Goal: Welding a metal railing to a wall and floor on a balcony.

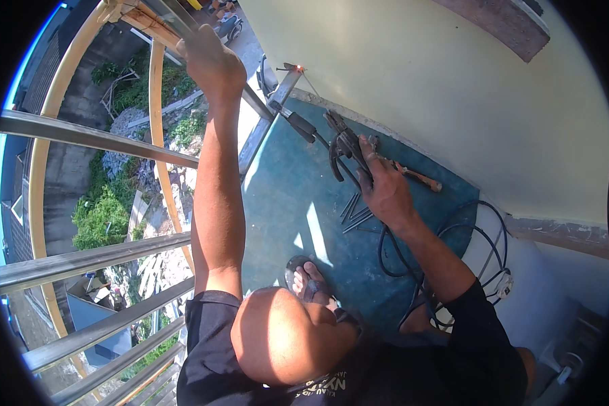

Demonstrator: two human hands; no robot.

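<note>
My left hand [209, 64] is raised and closed around a steel railing bar [162, 20] at the top of the view. My right hand [382, 186] grips a black welding electrode holder [345, 145], whose black cable [392, 260] trails back across the floor. Beyond the holder, a small orange glow [299, 68] shows where a steel post [284, 88] meets the cream wall [439, 88]. A few loose welding rods [355, 210] lie on the teal floor [284, 196] just below my right hand. A hammer with a wooden handle [419, 177] lies right of my hand.
Horizontal steel rails [88, 260] fence the left side, with a drop to plants and rubble below. My bent knee [284, 335] and sandalled foot [309, 277] are at the bottom centre. Looped cable and a white plug [504, 284] lie at the right.
</note>
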